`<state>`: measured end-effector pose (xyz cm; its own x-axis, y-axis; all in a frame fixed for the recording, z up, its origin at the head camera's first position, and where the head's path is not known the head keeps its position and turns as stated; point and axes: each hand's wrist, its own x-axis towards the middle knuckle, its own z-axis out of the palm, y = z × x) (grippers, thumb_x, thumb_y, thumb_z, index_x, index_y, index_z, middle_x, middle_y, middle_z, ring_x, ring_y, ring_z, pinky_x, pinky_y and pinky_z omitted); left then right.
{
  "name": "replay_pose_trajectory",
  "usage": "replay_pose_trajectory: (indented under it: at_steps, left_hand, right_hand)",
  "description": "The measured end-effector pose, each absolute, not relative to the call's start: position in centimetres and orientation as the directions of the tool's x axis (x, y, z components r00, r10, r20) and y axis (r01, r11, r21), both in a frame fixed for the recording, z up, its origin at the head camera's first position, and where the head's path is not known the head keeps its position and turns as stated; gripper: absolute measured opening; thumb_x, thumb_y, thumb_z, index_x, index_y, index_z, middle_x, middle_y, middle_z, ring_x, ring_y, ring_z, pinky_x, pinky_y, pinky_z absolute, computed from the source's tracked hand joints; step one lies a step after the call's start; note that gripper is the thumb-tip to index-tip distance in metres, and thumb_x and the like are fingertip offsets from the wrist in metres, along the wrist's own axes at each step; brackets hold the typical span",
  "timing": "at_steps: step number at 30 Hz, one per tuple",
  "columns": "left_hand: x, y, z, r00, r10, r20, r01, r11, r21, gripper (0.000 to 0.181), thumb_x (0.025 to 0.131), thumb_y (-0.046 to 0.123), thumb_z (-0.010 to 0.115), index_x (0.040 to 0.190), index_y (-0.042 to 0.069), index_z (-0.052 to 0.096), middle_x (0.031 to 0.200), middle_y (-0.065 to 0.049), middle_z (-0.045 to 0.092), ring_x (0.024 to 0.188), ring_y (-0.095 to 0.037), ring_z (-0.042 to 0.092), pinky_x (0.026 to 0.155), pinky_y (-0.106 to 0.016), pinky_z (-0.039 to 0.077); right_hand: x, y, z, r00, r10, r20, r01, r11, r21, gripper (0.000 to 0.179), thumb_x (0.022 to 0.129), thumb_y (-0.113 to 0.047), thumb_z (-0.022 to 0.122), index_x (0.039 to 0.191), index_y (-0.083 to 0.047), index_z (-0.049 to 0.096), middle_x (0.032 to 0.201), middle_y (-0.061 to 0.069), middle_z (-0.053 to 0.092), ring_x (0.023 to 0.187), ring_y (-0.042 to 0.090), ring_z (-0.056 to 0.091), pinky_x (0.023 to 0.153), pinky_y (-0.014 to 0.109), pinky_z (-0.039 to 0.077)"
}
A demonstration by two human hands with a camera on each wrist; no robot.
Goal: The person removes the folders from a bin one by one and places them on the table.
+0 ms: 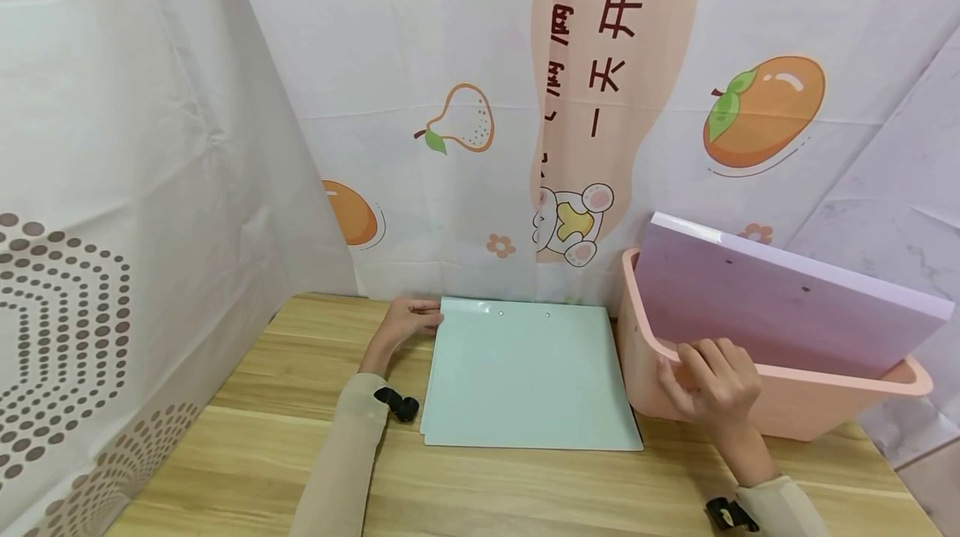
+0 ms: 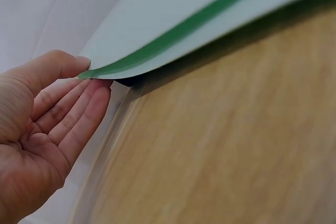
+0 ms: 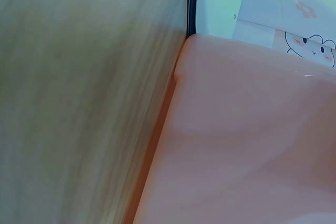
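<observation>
A mint-green file folder (image 1: 528, 378) lies flat on the table, with two small rivets near its far edge. My left hand (image 1: 408, 320) pinches its far left corner, thumb on top and fingers underneath. In the left wrist view the folder's cover (image 2: 173, 19) parts slightly from the layer below, showing a darker green strip (image 2: 157, 45) inside. To the right stands a pink plastic bin (image 1: 787, 404), whose near rim my right hand (image 1: 720, 387) grips. A purple file folder (image 1: 765, 303) leans inside the bin, rising above its rim. Only the bin's wall (image 3: 241, 129) shows large in the right wrist view.
The wooden table (image 1: 247, 437) extends to the left and front of the folder. A white printed cloth (image 1: 420, 37) with fruit drawings hangs behind, meeting the table's far edge. Another cloth (image 1: 135, 145) hangs along the left side.
</observation>
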<state>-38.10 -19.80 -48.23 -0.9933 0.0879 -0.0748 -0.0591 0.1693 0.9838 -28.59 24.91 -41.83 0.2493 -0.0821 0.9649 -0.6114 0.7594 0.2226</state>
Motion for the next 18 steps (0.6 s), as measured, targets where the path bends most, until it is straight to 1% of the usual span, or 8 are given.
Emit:
replay_pose_trajectory:
  at_steps: [5,10,18]
  left_hand:
    - [-38.14,-19.85,-48.06,-0.991,0.093,-0.098,-0.08,0.182,0.98,0.042,0.092,0.001,0.073,0.13,-0.013,0.062,0.12,-0.027,0.071,0.095,-0.022,0.075,0.082,-0.036,0.063]
    - [-38.32,-19.85,-48.55,-0.993,0.077,-0.089,-0.071,0.217,0.974,0.046,0.09,0.007,0.077,0.131,-0.008,0.064,0.124,-0.026,0.07,0.093,-0.019,0.075,0.082,-0.034,0.063]
    - [-38.3,-19.78,-48.6,-0.991,0.103,-0.08,-0.053,0.241,0.969,0.045,0.09,0.004,0.076,0.131,-0.01,0.063,0.125,-0.029,0.068,0.092,-0.02,0.075,0.082,-0.036,0.063]
  right_hand:
    - [-28.62,24.92,-41.89,0.248,-0.078,0.966,-0.612,0.76,0.218,0.049,0.089,-0.031,0.065,0.054,0.001,0.053,0.05,0.013,0.046,0.042,0.03,0.032,0.041,0.039,0.02]
    - [-28.6,24.94,-41.94,0.241,-0.077,0.968,-0.614,0.76,0.213,0.05,0.09,-0.032,0.066,0.055,0.001,0.053,0.05,0.014,0.046,0.042,0.03,0.032,0.041,0.04,0.02]
    - [-28.61,24.94,-41.93,0.244,-0.08,0.967,-0.614,0.759,0.217,0.048,0.089,-0.03,0.065,0.054,0.001,0.053,0.05,0.014,0.046,0.042,0.03,0.032,0.041,0.039,0.02]
